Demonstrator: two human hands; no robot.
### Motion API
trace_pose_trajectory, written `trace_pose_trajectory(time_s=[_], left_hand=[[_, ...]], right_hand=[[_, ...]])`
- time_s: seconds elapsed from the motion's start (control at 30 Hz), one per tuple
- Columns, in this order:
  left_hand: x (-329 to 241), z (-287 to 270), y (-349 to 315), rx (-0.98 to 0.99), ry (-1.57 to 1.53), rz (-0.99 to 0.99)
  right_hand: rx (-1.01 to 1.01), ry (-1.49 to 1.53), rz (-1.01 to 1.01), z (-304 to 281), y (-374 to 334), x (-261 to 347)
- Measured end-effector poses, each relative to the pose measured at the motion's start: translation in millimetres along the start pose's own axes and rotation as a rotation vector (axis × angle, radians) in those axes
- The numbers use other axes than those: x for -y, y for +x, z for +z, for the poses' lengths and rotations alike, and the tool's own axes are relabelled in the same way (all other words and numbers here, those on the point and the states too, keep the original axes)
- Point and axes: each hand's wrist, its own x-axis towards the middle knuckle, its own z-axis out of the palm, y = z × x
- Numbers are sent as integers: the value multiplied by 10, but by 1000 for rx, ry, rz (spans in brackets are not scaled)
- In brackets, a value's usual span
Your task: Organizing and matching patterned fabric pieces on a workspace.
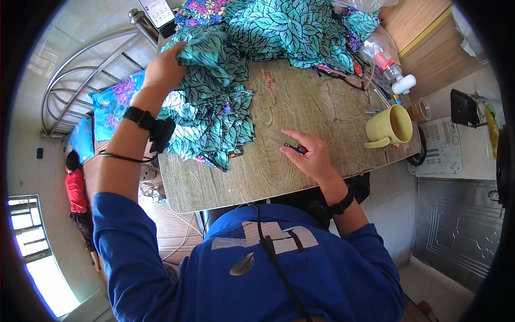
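Note:
At the table's left side my left hand (pixel 165 68) is closed on a piece of teal leaf-print fabric (pixel 206 56), raised over a layered stack of fabric pieces (pixel 214 126) in the same print. My right hand (pixel 316 156), over the middle of the table, grips small thread snips (pixel 293 147) with a dark blue handle. Their metal blades point left toward the stack, apart from it. A larger heap of the leaf-print fabric (pixel 279 29) lies along the far side. Short thread ends and a little red lint (pixel 267 79) are scattered on the wood-grain table (pixel 214 189).
A yellow mug (pixel 390 126) stands near the table's right edge, beside a clear cup (pixel 419 109) and a white-capped bottle (pixel 397 80). A phone (pixel 156 12) is propped at the far left. Beyond the left edge is a metal bed frame (pixel 80 70); another person (pixel 76 185) stands farther off.

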Motion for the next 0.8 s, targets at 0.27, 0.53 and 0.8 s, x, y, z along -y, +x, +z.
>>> trace_pose_trajectory(time_s=[0.27, 0.53, 0.8], left_hand=[[599, -480, 514, -245, -84, -3], [9, -1169, 400, 332, -1058, -247], [-1010, -105, -620, 767, -1447, -459]], right_hand=[[-4, 14, -31, 30, 22, 1], [6, 45, -70, 16, 18, -1], [161, 182, -328, -288, -150, 343]])
